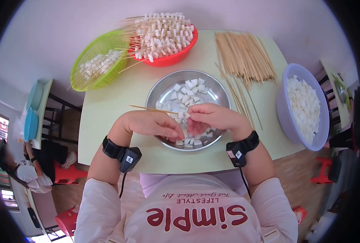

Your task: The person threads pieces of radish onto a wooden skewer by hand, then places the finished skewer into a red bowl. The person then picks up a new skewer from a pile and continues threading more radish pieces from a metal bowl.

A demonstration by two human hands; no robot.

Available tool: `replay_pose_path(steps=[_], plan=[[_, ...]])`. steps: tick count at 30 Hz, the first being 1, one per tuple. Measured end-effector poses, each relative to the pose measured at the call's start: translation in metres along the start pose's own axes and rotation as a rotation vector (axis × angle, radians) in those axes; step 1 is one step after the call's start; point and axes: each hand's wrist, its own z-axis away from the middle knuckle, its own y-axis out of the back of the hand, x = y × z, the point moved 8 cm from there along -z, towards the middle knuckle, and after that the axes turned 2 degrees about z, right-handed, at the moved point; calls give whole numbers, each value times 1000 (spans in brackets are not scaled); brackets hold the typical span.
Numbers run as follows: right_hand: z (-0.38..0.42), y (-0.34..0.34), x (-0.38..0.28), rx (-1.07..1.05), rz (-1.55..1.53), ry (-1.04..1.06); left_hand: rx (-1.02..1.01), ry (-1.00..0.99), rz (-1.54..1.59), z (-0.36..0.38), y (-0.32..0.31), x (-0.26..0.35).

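A bamboo skewer [152,108] lies along the far side of my left hand [153,124], whose fingers are curled; the exact grip on it is partly hidden. The skewer's right end meets white cubes [181,116] at the fingertips of my right hand [213,117]. That right hand is closed in a pinch on a white cube. Both hands are over a round metal basin [149,95], which holds loose white cubes [190,88] of what looks like radish.
Behind the basin stand a red basin [176,59] heaped with loaded skewers and a green basket [80,77] with more. Bare skewers [244,56] lie at the back right. A lavender tub [287,117] holds white cubes. Another person [36,172] sits at far left.
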Motion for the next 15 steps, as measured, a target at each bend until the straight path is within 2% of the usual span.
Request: replay_pose_path(steps=[2, 3, 5, 6, 8, 9, 11, 13, 15], plan=[[-5, 19, -4, 235, 117, 116, 40, -6, -80, -3, 1, 3], [-7, 20, -2, 239, 121, 119, 41, -9, -85, -5, 2, 0], [-3, 43, -7, 540, 19, 271, 245, -149, -224, -6, 19, 5], [0, 49, -14, 624, 34, 392, 244, -152, -231, -4, 16, 13], [5, 57, -17, 715, -59, 442, 448, -58, -348, 2, 20, 29], [12, 64, -16, 796, -155, 487, 443, -64, -353, -2, 16, 29], [14, 71, -13, 828, -185, 496, 17, -192, -1, -16, -23, 26], [19, 74, -13, 856, -247, 535, -20, -265, -62, -23, -32, 28], [19, 75, -11, 856, -249, 538, 46, -147, -208, -27, -28, 20]])
